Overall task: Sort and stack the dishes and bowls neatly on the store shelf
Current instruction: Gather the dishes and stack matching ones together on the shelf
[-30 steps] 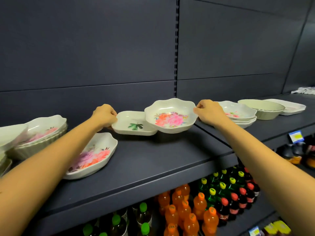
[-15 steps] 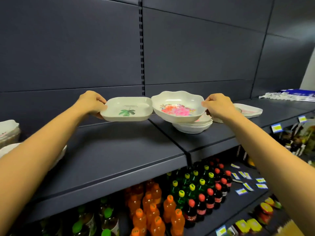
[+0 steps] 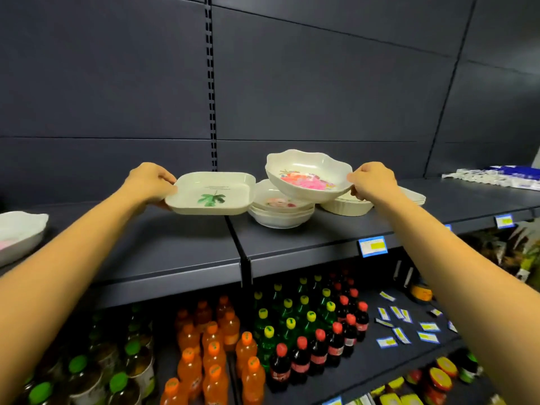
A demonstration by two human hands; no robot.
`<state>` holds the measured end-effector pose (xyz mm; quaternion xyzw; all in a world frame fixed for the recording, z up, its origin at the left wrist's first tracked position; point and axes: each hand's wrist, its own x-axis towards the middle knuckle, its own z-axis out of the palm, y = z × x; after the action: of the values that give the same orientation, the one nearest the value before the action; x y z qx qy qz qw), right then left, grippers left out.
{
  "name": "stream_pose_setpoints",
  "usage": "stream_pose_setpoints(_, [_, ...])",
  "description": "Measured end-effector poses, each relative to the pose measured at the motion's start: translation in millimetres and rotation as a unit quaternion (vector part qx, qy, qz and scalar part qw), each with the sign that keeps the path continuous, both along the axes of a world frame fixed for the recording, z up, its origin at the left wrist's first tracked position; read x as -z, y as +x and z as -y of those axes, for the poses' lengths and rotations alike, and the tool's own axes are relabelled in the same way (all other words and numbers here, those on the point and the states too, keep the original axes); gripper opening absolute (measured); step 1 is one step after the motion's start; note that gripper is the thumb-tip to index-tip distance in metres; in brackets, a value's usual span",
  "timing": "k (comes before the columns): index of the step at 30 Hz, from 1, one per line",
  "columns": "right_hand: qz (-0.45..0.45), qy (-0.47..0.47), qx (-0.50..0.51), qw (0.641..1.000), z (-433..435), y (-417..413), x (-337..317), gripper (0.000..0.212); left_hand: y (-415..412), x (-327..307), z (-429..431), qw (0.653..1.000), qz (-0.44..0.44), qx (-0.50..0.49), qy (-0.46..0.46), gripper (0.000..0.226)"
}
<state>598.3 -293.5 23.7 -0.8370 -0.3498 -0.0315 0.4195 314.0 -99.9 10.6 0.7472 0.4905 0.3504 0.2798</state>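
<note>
Left hand [image 3: 150, 182] fingers grip square leaf dish [image 3: 211, 193]; right hand [image 3: 372, 181] fingers grip scalloped flower bowl [image 3: 308, 175] above bowl stack [image 3: 280, 210] on shelf [image 3: 292, 239].

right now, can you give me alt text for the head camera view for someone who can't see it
A person holds two dishes over a dark store shelf: a square leaf-print dish in the left grip, a scalloped floral bowl in the right grip, above stacked bowls. Soda bottles stand underneath.
</note>
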Motion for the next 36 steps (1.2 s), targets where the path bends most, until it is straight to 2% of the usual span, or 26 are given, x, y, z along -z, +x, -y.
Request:
stream_pose_setpoints(7, [-0.012,0.003,-0.045,0.999,-40,19,16,0.015,-10,-7,2,0.998,-0.006,-0.065,0.005,0.027])
stream_pose_setpoints(17, [-0.017,-0.053,-0.125,0.991,-89,36,32,0.029,-4,-21,-18,0.992,-0.006,-0.12,0.031,0.016])
stream_pose_setpoints(20, [0.033,-0.108,-0.138,0.984,-95,47,32,0.019,8,-29,-22,0.993,-0.004,-0.112,0.027,0.017])
stream_pose_setpoints(21, [0.061,-0.127,-0.137,0.981,-95,52,30,0.024,13,-31,-23,0.994,-0.002,-0.11,0.025,0.018])
stream_pose_setpoints(25, [0.14,-0.14,-0.128,0.972,-84,70,22,0.037,43,-38,-19,0.995,0.012,-0.097,0.024,0.016])
stream_pose_setpoints(36, [0.17,-0.164,-0.166,0.957,-28,181,8,0.029,194,-44,27,0.998,0.047,-0.036,0.03,0.016])
